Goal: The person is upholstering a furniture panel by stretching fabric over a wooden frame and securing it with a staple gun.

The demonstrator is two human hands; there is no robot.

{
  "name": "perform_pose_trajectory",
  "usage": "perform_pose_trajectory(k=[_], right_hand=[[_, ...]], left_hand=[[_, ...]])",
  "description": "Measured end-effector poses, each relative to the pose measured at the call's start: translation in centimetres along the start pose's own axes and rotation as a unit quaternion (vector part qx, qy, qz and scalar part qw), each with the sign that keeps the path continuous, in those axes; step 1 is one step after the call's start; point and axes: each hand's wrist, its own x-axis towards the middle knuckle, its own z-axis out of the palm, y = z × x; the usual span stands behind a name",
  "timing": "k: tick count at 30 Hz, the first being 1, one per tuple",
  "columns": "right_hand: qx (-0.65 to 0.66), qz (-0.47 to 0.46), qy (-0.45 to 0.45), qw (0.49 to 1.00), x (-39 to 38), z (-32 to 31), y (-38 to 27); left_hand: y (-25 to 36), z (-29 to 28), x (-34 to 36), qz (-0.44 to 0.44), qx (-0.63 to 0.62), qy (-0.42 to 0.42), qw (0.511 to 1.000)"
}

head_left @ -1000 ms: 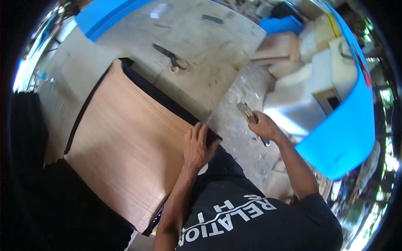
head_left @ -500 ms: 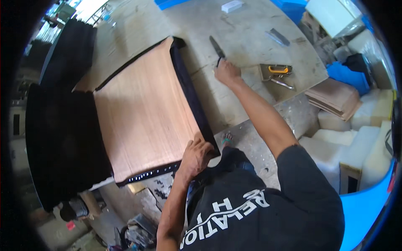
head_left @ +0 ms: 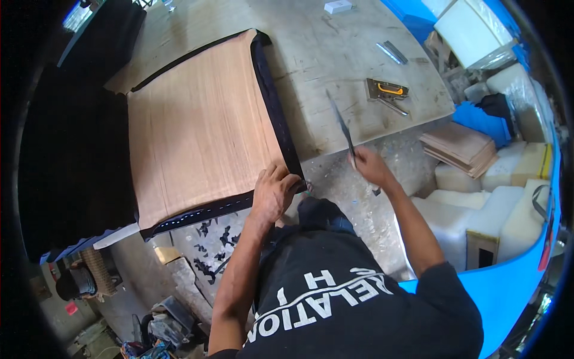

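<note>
A light wooden panel (head_left: pixel 197 119) lies on the table with black fabric (head_left: pixel 272 102) folded over its edges. Bright staples run along the near fabric strip. My left hand (head_left: pixel 274 192) is at the panel's near right corner, its fingers closed on the black fabric there; the fingertips are partly hidden. In my right hand (head_left: pixel 372 167) is a knife (head_left: pixel 342 122), gripped by the handle, its long blade pointing up and away. The knife is held off the table's near edge, apart from the panel.
On the table (head_left: pixel 317 60) to the right lie a staple gun (head_left: pixel 387 90) and strips of staples (head_left: pixel 392 52). A white box (head_left: pixel 338 6) is farther back. Black upholstered pieces (head_left: pixel 72 155) stand at the left. Thin boards (head_left: pixel 460 146) and foam blocks (head_left: pixel 454 218) are stacked at right. Black scraps (head_left: pixel 206 269) litter the floor.
My right hand has lifted the knife from over the table and brought it nearer and to the right. My left hand stays at the panel's corner. The view has shifted.
</note>
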Motion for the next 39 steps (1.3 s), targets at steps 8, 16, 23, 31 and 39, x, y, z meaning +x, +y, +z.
perform_pose_trajectory(k=[8,16,23,31,39], right_hand=[[-0.237,-0.187,-0.072,0.951,-10.2,-4.8,-2.1],[-0.297,-0.347,-0.1,0.884,-2.6,-3.5,-1.6],[-0.341,-0.358,-0.182,0.85,0.4,-2.2,-2.0],[-0.314,-0.367,-0.201,0.852,0.3,-3.2,-3.6],[-0.309,-0.371,-0.175,0.858,-0.2,-1.4,-5.6]], left_hand=[[0.7,0.4,-1.8,-0.038,-0.022,0.064,0.997],[2.7,0.2,-0.8,-0.066,0.031,0.081,0.994],[3.5,1.1,-1.0,-0.089,0.041,0.108,0.989],[4.2,1.5,-1.2,-0.181,0.019,0.146,0.972],[5.8,2.3,-0.7,-0.217,-0.043,0.142,0.965]])
